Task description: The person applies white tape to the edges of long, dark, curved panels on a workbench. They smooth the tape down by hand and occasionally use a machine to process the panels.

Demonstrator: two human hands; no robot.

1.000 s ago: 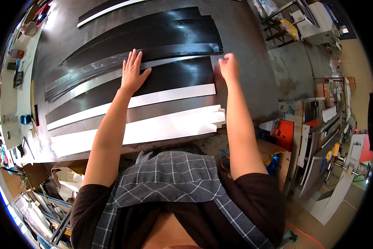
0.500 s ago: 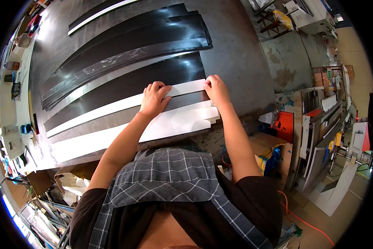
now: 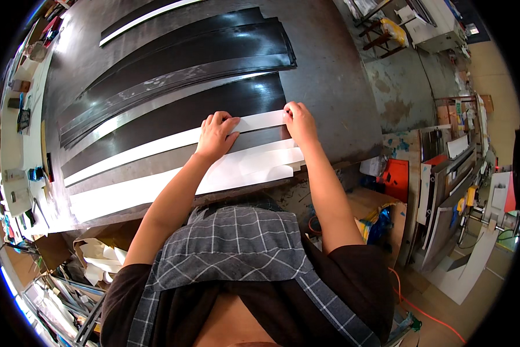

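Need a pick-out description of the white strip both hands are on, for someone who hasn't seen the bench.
On the dark metal workbench, long black sheets and white strips lie fanned side by side. Nearest the person is a stack of wide white strips; just beyond it runs one narrow white strip along a black sheet's edge. It is the only one under both the left hand and right hand.

1. Both forearms come in from the lower edge, bare, reaching forward and a little apart.
2. Left hand [image 3: 216, 136]: palm down, fingers spread and slightly bent, fingertips pressing flat; wrist straight.
3. Right hand [image 3: 298, 122]: palm down, fingers curled at the far end, thumb tucked; elbow bent, forearm angled inward.
4. Hands level with one another, near but apart.
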